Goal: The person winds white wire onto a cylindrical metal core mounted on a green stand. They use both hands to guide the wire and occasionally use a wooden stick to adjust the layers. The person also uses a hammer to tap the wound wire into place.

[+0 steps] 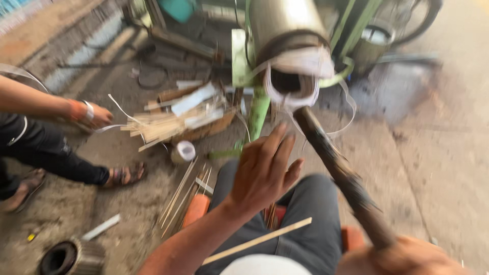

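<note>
The metal drum on its green stand sits at the top middle, its open mouth wrapped in loose white strips that curl down around it. A dark rough stick runs from just under that mouth down to the right hand, which is closed around the stick's lower end at the bottom edge of the view. The left hand is raised below the drum with fingers spread wide and nothing in it, blocking part of the stand's foot and the grey trousers beneath. A thin pale slat lies across the lap below that hand. Left of the stand a shallow basket holds a pile of flat pale splints and white scraps that spill over its rim, and a small roll of white tape stands just in front of it. More thin sticks lie on the ground below the roll, beside an orange block. Far left of the drum, another person's hand with an orange wristband reaches toward the basket, touching a white strip, and that person's sandalled foot rests on the ground. A dark round ring sits at the lower left corner. The picture is blurred, so finer detail cannot be told.
</note>
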